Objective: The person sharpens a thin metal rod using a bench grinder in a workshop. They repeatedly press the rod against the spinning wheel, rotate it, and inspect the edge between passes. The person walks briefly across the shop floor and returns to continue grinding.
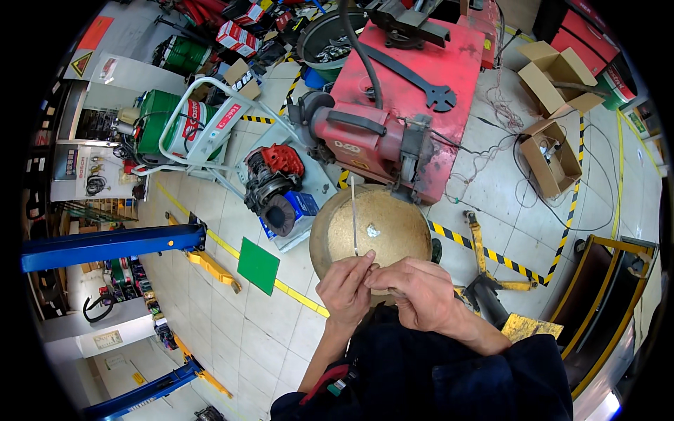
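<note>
- Thin metal strip [354, 221] stood out in my head view, pointing away from the wearer, above a round tan surface [404, 228] with a small whitish scrap [372, 229] on it.
- Just beyond its far end I saw a red grinder [354, 137], the nearest obstacle, beside a red worktable [467, 77] that carried a dark flat tool [441, 97].
- To the left I had a blue box [302, 205] next to red and dark metal parts [274, 168], and a green sheet [258, 266] on the floor.
- Open cardboard boxes [551, 158] sat well apart, to the right.
- The left hand [345, 284] pinched the strip's near end between thumb and fingers, with hardly any gap.
- The right hand [425, 291] was curled narrow against the left fingertips; I could not tell whether it gripped anything.
</note>
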`<state>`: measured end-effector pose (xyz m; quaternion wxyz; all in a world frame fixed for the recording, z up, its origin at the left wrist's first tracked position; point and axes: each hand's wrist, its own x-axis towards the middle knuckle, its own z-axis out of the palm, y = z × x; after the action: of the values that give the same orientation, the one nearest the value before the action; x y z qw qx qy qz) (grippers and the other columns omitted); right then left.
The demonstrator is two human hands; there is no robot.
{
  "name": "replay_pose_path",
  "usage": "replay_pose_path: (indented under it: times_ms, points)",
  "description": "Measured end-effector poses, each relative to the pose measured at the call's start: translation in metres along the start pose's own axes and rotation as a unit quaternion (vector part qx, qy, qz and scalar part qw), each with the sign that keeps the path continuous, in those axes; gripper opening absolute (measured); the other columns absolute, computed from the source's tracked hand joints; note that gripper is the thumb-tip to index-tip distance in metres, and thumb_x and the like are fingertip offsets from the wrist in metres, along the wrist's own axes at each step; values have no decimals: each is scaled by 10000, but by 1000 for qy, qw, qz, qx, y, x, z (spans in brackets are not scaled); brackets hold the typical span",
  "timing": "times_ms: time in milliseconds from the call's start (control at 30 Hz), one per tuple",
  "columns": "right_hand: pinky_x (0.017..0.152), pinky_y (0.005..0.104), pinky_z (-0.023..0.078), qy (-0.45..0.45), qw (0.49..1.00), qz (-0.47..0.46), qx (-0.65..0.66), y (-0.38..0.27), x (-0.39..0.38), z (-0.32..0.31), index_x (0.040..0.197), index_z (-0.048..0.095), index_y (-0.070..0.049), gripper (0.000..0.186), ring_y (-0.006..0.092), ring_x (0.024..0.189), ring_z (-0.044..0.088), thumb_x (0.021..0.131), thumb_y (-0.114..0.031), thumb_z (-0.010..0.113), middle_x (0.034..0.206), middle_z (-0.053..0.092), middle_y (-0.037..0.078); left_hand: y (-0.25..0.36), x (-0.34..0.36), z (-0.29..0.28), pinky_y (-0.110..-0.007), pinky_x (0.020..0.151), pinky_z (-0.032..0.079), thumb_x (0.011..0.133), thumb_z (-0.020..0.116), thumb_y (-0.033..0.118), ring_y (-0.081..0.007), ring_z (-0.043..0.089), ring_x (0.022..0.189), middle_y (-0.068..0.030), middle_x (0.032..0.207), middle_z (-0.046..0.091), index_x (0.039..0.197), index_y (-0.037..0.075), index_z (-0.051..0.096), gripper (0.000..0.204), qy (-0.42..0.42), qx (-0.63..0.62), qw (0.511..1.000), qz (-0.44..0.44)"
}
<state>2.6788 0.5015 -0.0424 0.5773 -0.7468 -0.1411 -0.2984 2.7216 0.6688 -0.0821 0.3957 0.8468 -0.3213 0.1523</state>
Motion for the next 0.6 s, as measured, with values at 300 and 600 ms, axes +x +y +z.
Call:
replay_pose_path:
  times_ms: [300,600]
  points:
    - [692,354,588,-13,1000,-3,11,1,2,5,1008,610,34,251,299,769,724,775,120,572,911,726,166,-3,0,-5,-300,633,543,720,766,-36,-213,667,738,-79,846,693,1107,45,748,395,10,15,1000,-3]
    - [688,350,585,-13,1000,-3,12,2,1,9,1002,608,37,205,300,776,727,810,106,592,905,726,166,-4,-2,-9,-297,635,552,710,738,-68,-213,671,741,-79,850,694,1107,43,748,412,10,24,1000,-2]
